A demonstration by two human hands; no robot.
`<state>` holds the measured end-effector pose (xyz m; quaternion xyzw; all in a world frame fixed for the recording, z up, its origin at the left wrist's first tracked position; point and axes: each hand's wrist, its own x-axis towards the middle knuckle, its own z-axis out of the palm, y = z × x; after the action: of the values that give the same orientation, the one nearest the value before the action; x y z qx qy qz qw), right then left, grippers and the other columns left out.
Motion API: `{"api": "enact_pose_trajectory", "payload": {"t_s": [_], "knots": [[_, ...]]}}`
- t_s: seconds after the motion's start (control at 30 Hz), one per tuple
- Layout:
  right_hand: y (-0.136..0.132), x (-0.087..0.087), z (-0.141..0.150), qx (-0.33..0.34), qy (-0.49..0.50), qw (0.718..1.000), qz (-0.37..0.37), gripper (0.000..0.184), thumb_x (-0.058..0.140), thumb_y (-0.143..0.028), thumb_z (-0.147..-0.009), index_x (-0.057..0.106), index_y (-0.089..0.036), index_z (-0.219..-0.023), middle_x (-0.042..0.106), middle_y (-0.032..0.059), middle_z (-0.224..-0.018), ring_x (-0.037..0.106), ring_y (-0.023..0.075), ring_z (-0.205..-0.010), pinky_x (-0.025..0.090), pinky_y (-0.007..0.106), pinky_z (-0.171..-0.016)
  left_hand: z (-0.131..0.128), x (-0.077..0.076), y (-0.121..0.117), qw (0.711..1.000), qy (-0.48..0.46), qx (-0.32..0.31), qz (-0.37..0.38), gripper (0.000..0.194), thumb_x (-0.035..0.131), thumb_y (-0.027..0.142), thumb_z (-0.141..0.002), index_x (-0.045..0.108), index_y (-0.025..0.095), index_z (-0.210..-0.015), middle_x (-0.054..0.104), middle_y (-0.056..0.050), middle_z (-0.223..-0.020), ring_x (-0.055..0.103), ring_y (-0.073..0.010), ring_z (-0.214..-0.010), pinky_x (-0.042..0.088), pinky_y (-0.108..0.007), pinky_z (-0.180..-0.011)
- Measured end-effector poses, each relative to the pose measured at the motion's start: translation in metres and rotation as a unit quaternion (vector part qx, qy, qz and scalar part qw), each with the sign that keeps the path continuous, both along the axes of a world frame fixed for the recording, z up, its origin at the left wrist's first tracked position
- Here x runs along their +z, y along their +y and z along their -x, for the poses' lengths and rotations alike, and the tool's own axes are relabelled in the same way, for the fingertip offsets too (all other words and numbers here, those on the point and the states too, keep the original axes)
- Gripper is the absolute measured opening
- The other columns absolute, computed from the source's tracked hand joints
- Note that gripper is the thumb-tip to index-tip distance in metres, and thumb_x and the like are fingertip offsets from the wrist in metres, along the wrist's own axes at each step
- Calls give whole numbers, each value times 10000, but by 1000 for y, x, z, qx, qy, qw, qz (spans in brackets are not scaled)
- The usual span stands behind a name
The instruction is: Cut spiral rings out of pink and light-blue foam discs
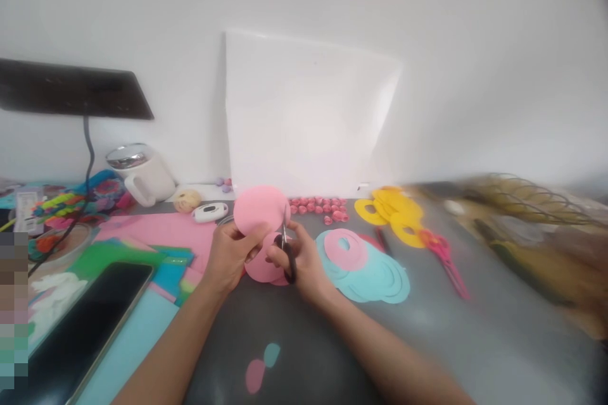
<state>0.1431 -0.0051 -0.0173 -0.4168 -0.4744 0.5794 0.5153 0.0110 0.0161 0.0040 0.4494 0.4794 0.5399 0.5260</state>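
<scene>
My left hand (234, 253) pinches the lower edge of a pink paper circle (259, 209), holding it upright above the table. In my right hand (300, 259) is a pair of black-handled scissors (287, 254), its blades pointing up along the circle's right edge. Below and between my hands lie more pink paper circles (262, 267) on the table, partly hidden by my fingers. To the right of my right hand rests a pile of light-blue paper rings (370, 281), topped by a pink paper ring (332, 253).
Yellow paper rings (406, 215) and pink scissors (449, 262) lie at right. Small pink rolled pieces (318, 205) sit before a leaning white board (308, 120). A white mug (149, 177), coloured sheets and a phone (90, 335) are at left. Two paper scraps (255, 375) lie in front.
</scene>
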Motion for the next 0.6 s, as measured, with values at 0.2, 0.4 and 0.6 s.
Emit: {"api": "enact_pose_trajectory", "payload": {"t_s": [0.2, 0.4, 0.6], "knots": [[1, 1, -1, -3, -12, 1000, 14, 538, 736, -362, -667, 461, -194, -1099, 586, -50, -613, 557, 130, -558, 446, 264, -548, -1, 4, 0, 1000, -7, 14, 5, 325, 762, 256, -591, 486, 145, -461, 408, 54, -406, 323, -41, -392, 248, -198, -385], [-2, 7, 0, -1, -31, 999, 27, 560, 726, -392, -671, 442, -175, -1101, 607, -26, -623, 550, 137, -570, 438, 260, -532, -2, 4, 0, 999, -27, -20, 5, 298, 725, 328, -660, 557, 129, -515, 517, 15, -472, 391, -51, -362, 275, -203, -365], [-4, 8, 1, 14, -23, 999, 39, 577, 758, -342, -636, 439, -188, -1092, 570, -59, -598, 485, 110, -524, 392, 225, -485, -1, 0, 0, 1000, -15, 3, 13, 341, 758, 296, -612, 508, 127, -452, 454, 33, -412, 358, -41, -368, 262, -196, -373]]}}
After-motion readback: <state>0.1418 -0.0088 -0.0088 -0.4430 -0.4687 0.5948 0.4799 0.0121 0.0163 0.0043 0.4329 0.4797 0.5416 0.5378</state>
